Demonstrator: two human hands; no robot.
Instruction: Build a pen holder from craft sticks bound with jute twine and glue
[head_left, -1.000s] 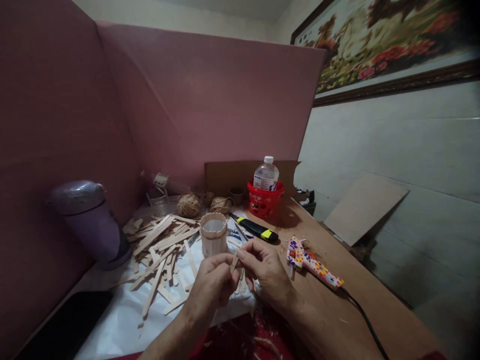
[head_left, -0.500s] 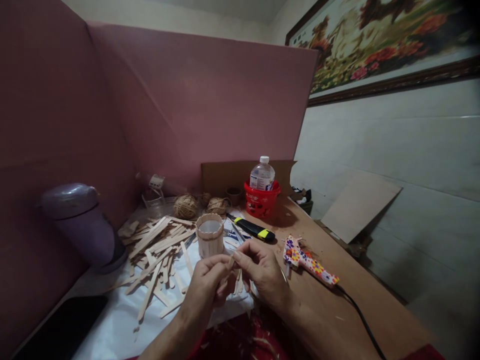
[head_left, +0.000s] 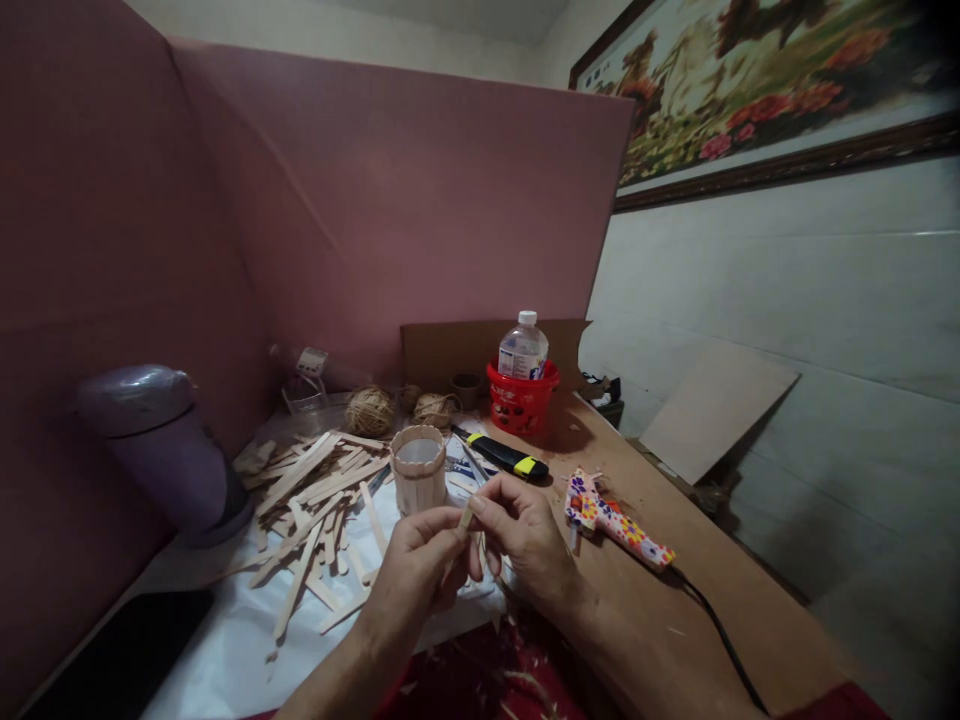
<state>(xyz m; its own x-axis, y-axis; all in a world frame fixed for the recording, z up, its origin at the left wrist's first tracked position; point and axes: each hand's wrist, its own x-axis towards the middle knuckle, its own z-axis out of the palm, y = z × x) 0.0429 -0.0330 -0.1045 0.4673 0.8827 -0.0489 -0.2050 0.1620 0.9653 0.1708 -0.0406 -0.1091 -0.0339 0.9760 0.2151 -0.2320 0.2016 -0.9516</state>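
Note:
Between my two hands is a small piece of wooden stick [head_left: 466,516], pinched at the fingertips. My left hand [head_left: 427,555] closes on it from the left, and my right hand [head_left: 525,535] has thumb and forefinger on its upper end. Just behind my hands stands a round cup covered with wooden sticks [head_left: 418,475]. Loose wooden sticks [head_left: 315,510] lie in a heap on white paper to the left. A black and yellow utility knife [head_left: 506,457] rests beyond my right hand. To the right lies a flower-patterned glue gun [head_left: 619,525] with a black cord.
A red bucket [head_left: 521,405] holds a plastic bottle [head_left: 523,350]. Balls of twine [head_left: 369,411] sit at the back. On the left are a purple tumbler [head_left: 172,460] and a dark flat object [head_left: 124,650]. Pink panels [head_left: 412,200] enclose the table's back and left.
My right fingers have shifted slightly on the small piece, which now shows more clearly between the fingertips. The view has moved very slightly.

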